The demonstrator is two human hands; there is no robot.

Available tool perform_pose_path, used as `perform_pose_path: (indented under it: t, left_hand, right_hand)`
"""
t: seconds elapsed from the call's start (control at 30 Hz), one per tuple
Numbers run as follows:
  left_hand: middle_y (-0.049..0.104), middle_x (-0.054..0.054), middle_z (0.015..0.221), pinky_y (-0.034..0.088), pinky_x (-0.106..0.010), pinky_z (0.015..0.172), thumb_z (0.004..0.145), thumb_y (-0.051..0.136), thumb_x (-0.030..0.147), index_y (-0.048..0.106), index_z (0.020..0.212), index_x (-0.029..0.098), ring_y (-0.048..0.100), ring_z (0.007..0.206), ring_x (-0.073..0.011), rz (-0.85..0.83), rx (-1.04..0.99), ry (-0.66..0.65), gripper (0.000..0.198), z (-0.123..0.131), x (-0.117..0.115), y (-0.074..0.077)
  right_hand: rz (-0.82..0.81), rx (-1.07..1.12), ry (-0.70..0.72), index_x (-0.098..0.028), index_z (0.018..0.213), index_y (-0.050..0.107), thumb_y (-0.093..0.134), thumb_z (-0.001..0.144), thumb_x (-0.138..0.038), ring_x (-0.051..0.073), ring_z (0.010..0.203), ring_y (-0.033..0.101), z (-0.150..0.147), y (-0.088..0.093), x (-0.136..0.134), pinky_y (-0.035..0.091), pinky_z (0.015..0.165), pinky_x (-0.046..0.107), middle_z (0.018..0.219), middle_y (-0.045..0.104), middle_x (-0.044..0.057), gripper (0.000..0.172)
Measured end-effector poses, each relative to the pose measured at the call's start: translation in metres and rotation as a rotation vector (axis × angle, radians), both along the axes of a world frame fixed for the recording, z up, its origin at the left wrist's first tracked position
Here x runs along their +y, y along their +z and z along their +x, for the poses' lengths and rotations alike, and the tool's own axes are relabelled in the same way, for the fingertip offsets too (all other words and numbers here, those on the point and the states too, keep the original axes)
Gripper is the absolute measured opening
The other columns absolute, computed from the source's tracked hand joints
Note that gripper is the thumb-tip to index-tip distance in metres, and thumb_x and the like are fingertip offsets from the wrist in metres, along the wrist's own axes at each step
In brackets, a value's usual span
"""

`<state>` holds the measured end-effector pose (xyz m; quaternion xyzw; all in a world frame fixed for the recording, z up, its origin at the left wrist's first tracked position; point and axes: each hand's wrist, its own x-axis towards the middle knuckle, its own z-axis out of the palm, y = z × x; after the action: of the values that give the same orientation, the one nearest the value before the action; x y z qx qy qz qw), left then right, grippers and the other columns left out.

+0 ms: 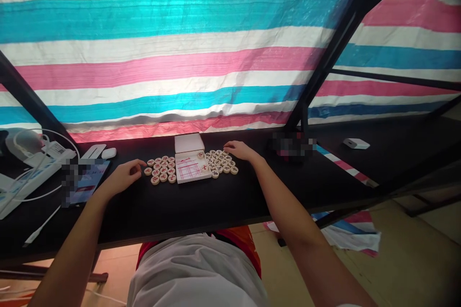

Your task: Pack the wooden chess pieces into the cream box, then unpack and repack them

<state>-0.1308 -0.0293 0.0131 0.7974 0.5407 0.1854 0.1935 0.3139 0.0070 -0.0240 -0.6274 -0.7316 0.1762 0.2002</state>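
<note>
Two groups of round xiangqi pieces lie on the black table. The left group (163,171) has red characters and the right group (226,163) has dark ones. Between them stands an open white box (194,180) with its lid (189,143) tilted back. A folded sheet with red lines (189,169) lies inside, along with a few pieces. My left hand (126,176) rests beside the red pieces, fingers loosely bent and apart, with nothing visible in it. My right hand (240,150) reaches over the far edge of the dark pieces, fingers stretched out; whether the fingertips touch one is unclear.
At the left are a white power strip (39,172) with cables, a tablet or phone (86,183), a white earbud case (109,153) and a cable plug (34,236). A blurred dark object (290,146) and a white adapter (356,143) lie right. Black frame bars (331,48) rise behind.
</note>
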Motion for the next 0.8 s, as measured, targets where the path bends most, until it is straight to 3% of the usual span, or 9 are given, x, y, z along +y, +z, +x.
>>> perform_pose_path:
  t: [0.1, 0.2, 0.4, 0.53, 0.8]
  left_hand:
    - [0.062, -0.001, 0.077, 0.046, -0.03, 0.068, 0.068, 0.049, 0.05, 0.061, 0.102, 0.019, 0.057, 0.069, -0.0185, 0.02, 0.037, 0.036, 0.047, -0.002, 0.002, -0.001]
    - [0.063, -0.007, 0.097, 0.049, -0.032, 0.074, 0.065, 0.05, 0.047, 0.057, 0.117, 0.017, 0.06, 0.08, -0.021, 0.03, 0.051, 0.047, 0.06, -0.003, 0.005, -0.004]
    - [0.047, -0.009, 0.136, 0.045, -0.037, 0.095, 0.068, 0.05, 0.04, 0.042, 0.136, 0.019, 0.049, 0.119, -0.0271, -0.001, 0.001, -0.043, 0.072, 0.004, 0.003, -0.01]
    - [0.043, -0.009, 0.141, 0.031, -0.041, 0.109, 0.069, 0.053, 0.039, 0.044, 0.135, 0.019, 0.041, 0.128, -0.0284, -0.029, -0.014, -0.094, 0.07, 0.009, 0.0, -0.009]
    - [0.041, -0.009, 0.143, 0.03, -0.043, 0.109, 0.075, 0.054, 0.043, 0.046, 0.133, 0.021, 0.039, 0.13, -0.0293, -0.006, -0.012, -0.066, 0.062, 0.006, 0.008, -0.018]
  right_hand:
    - [0.007, 0.007, 0.0, -0.019, 0.103, 0.069, 0.053, 0.086, -0.032, 0.019, 0.096, 0.063, 0.0, 0.0, 0.001, 0.047, 0.086, 0.027, 0.107, 0.069, 0.006, 0.026]
    - [-0.002, 0.012, 0.0, -0.019, 0.103, 0.069, 0.053, 0.086, -0.031, 0.019, 0.095, 0.063, 0.001, -0.001, 0.001, 0.046, 0.085, 0.027, 0.105, 0.069, 0.006, 0.026]
    - [0.018, 0.021, -0.033, -0.019, 0.105, 0.068, 0.052, 0.088, -0.032, 0.018, 0.096, 0.062, 0.002, -0.003, -0.001, 0.044, 0.088, 0.027, 0.107, 0.068, 0.006, 0.027]
    - [0.012, 0.064, -0.064, -0.019, 0.106, 0.067, 0.052, 0.088, -0.032, 0.017, 0.096, 0.062, 0.001, -0.006, -0.002, 0.044, 0.088, 0.027, 0.106, 0.068, 0.006, 0.028]
    - [0.028, 0.124, -0.098, -0.02, 0.105, 0.067, 0.05, 0.089, -0.034, 0.017, 0.094, 0.062, -0.001, -0.009, 0.0, 0.045, 0.086, 0.026, 0.104, 0.068, 0.006, 0.027]
